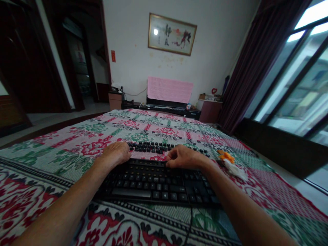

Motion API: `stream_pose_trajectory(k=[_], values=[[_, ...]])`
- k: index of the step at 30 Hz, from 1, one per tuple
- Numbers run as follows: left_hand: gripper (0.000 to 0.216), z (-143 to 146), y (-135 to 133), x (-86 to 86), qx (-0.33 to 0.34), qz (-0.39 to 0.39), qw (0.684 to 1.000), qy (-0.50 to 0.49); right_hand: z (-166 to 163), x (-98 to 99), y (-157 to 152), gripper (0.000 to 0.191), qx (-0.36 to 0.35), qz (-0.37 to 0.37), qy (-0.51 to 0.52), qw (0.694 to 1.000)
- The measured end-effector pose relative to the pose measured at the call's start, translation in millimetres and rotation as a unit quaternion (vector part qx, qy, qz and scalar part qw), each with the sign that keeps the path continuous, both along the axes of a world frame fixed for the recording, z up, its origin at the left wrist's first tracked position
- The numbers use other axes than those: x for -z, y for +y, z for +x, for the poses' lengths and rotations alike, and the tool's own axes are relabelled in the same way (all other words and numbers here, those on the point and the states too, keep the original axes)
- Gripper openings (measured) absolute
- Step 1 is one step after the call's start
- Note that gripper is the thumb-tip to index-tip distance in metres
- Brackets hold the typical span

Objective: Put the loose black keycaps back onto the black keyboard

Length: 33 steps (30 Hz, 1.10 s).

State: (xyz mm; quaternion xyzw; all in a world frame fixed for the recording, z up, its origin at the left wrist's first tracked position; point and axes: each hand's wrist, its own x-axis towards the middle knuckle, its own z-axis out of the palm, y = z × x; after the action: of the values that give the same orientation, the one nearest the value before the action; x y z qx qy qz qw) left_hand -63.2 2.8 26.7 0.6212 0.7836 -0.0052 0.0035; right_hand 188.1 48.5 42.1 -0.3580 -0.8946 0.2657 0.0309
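Note:
A black computer keyboard (164, 186) lies on the patterned bedspread in front of me, some of its upper rows bare of keycaps. Beyond its far edge, loose black keycaps (151, 147) are spread out in rough rows. My left hand (118, 152) is closed, knuckles up, at the keyboard's far left corner beside the keycaps; its fingertips are hidden. Over the far edge, right of the middle, my right hand (183, 157) is closed with thumb and forefinger pinched together. Whatever is between those fingers is too small or hidden to tell.
The floral bedspread (97, 218) carries everything. To the right of my right hand lie an orange item (227, 156) and a crumpled white cloth or tissue (235, 169). A cable (191, 222) runs toward me from the keyboard. A pink cloth (170, 89) covers something by the far wall.

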Motion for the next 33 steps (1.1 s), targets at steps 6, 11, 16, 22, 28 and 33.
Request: stream_pose_trajectory(k=[6,11,16,22,28,33], values=[[0.026,2,0,0.8,-0.01,0.01,1.0,-0.015,1,2.9,-20,0.023,-0.01,-0.012,-0.046,0.999],[0.027,5,-2,-1.1,-0.018,0.006,1.0,-0.009,-2,1.6,-22,0.024,-0.005,0.008,-0.066,0.998],[0.027,3,0,1.1,-0.007,0.003,1.0,-0.005,-5,0.7,-22,0.023,-0.011,0.027,-0.074,0.997],[0.028,1,3,5.0,-0.011,0.007,1.0,-0.006,-5,0.3,-22,0.022,-0.023,0.028,-0.079,0.996],[0.028,2,2,5.1,-0.002,0.005,1.0,0.006,-7,-1.3,-25,0.023,0.014,0.017,-0.081,0.996],[0.029,3,1,3.5,0.001,0.001,1.0,0.005,-9,-0.3,-22,0.022,0.017,0.013,-0.079,0.997]])
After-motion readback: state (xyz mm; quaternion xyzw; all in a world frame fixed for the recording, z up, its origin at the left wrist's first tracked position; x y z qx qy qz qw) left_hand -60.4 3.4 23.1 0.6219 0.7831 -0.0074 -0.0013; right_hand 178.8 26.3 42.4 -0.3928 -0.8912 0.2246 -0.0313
